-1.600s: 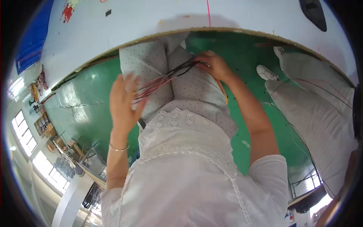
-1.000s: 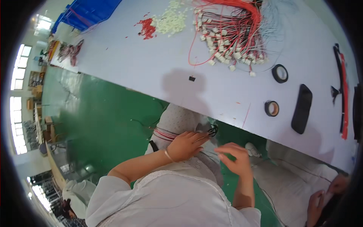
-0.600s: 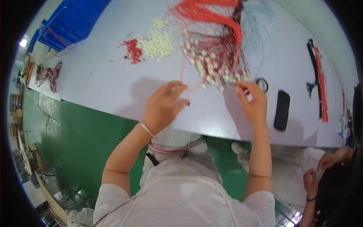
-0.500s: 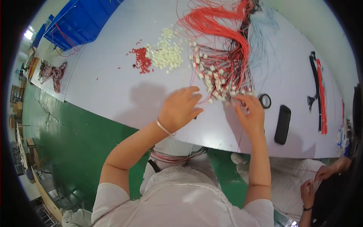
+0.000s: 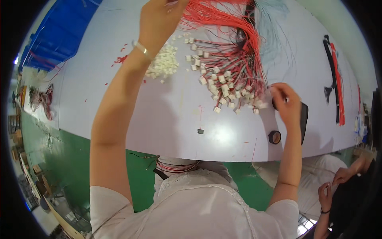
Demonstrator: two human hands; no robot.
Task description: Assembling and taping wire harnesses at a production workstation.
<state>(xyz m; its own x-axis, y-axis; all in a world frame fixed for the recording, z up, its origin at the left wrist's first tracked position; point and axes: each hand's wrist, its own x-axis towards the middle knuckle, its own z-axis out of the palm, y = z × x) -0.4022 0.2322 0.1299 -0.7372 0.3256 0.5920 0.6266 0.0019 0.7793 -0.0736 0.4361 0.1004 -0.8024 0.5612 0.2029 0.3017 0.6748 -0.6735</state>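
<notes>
My left hand [image 5: 162, 18] reaches across the table at the top edge of the view, beside the red wires [image 5: 215, 18]. Its fingertips are cut off or blurred there, so their grip cannot be made out. My right hand [image 5: 289, 104] is at the right side of a fanned bundle of wires with white connectors [image 5: 225, 89]. Its fingers are curled together, and whatever they pinch is too small to name. Close below that hand lies a black tape roll [image 5: 274, 137]. A black phone-like slab [image 5: 305, 121] is partly hidden behind the hand.
Pale connector housings [image 5: 165, 63] lie heaped beside small red pieces [image 5: 120, 59], both partly behind my left forearm. Light blue wires [image 5: 270, 36] spread at the back. Black and red tubes [image 5: 336, 87] lie at right. A blue bin [image 5: 59, 32] stands left; another person's hands [image 5: 332, 187] are lower right.
My left hand has swung forward from the near side of the connectors to the far red wires. My right hand has shifted right. The tape roll now lies nearer the table's front edge.
</notes>
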